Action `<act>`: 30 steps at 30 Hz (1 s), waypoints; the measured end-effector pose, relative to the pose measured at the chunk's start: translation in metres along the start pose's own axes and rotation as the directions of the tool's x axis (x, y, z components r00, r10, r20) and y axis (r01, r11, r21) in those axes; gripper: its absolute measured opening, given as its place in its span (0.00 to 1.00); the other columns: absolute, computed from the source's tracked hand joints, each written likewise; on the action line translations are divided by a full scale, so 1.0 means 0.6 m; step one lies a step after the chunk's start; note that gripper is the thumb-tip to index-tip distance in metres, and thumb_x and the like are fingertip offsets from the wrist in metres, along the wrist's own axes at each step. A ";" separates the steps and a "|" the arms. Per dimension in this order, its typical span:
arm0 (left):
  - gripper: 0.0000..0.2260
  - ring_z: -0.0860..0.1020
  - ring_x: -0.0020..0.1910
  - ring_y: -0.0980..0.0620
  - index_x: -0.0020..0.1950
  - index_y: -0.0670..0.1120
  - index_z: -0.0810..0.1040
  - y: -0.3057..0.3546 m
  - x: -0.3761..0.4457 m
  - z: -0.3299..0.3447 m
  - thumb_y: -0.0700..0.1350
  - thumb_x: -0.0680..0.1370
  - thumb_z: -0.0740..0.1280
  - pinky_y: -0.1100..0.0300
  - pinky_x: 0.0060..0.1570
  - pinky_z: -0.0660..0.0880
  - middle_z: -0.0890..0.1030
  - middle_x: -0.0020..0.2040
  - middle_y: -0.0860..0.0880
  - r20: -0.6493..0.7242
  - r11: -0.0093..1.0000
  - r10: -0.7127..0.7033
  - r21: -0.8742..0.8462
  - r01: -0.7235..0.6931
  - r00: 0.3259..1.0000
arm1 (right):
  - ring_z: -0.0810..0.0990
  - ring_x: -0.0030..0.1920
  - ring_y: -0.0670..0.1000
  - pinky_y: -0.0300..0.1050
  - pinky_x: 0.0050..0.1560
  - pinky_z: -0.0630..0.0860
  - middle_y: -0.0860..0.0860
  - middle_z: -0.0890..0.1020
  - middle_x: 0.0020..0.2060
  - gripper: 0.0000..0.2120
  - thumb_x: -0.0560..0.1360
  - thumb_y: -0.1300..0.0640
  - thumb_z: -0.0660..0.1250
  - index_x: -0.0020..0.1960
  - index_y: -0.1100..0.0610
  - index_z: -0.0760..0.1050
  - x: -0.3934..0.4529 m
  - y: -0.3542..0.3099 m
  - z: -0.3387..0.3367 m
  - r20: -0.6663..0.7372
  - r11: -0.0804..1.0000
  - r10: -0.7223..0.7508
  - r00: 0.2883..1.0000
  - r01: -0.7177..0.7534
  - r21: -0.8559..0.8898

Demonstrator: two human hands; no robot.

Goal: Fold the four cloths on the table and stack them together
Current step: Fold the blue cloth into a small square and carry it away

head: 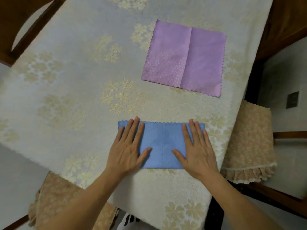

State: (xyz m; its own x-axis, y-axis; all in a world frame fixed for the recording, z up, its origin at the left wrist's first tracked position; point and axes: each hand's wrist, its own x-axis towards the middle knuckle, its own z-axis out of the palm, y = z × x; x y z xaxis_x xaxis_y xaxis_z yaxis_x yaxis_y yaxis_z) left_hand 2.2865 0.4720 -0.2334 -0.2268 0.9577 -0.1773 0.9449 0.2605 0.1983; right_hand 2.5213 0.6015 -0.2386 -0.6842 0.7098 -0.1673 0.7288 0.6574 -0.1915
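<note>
Under both hands: the blue cloth (163,145) lies on the table (74,97), already folded once into a long strip.
Left hand: the left hand (128,146) lies flat on the left end of the strip. Its fingers (132,128) are straight and spread, with the tips at the wavy far edge. It presses down and grips nothing.
Right hand: the right hand (197,146) lies flat on the right end the same way. Its fingers are straight, pressing and holding nothing.
Between the thumbs: bare blue cloth with a faint line running down the middle.
Step in hand: I think this is pressing the fold flat before the next fold.
How to do it well: push down evenly and slide the palms outward so no bumps stay. Keep the wavy edges lined up at the fingertips. Then bring one end over to meet the other at the middle line.
Past the fingertips: the purple cloth (184,58) lies open and flat, well apart from the hands, not folded yet.
Cloth count: two seen, one blue and one purple. The task says four, so two are out of sight.
Hand count: two.
Chair count: three around the table, two of them with a frilly cover.
</note>
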 end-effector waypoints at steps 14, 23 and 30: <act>0.36 0.45 0.81 0.47 0.82 0.47 0.48 -0.009 -0.008 -0.027 0.67 0.80 0.46 0.40 0.77 0.50 0.47 0.82 0.47 0.035 0.992 -0.128 0.001 0.128 0.991 | 0.44 0.81 0.54 0.57 0.78 0.48 0.54 0.44 0.82 0.40 0.80 0.30 0.42 0.82 0.55 0.44 -0.009 0.014 -0.029 0.038 1.000 0.001 0.999 0.000 -0.020; 0.34 0.64 0.76 0.43 0.76 0.51 0.67 0.054 -0.047 -0.067 0.67 0.74 0.54 0.33 0.73 0.55 0.65 0.78 0.50 -0.083 0.860 -0.510 -0.066 0.506 0.856 | 0.57 0.79 0.58 0.64 0.76 0.52 0.57 0.58 0.80 0.34 0.79 0.35 0.51 0.80 0.51 0.58 0.058 0.060 -0.100 -0.016 0.940 -0.329 0.944 0.326 -0.098; 0.27 0.72 0.68 0.42 0.57 0.48 0.81 0.102 -0.109 -0.086 0.63 0.70 0.56 0.33 0.71 0.56 0.73 0.72 0.48 -0.225 0.667 -0.744 -0.205 0.716 0.629 | 0.67 0.75 0.60 0.66 0.73 0.56 0.59 0.69 0.75 0.31 0.77 0.40 0.56 0.74 0.54 0.69 0.119 0.047 -0.155 -0.104 0.814 -0.578 0.809 0.563 -0.143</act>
State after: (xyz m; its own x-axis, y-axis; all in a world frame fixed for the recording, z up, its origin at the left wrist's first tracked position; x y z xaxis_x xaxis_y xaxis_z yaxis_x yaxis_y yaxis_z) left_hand 2.3472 0.4314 -0.1595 -0.8991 0.4358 -0.0420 0.4194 0.8848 0.2030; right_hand 2.4957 0.6941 -0.1659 -0.9723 0.2211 0.0760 0.2120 0.9708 -0.1121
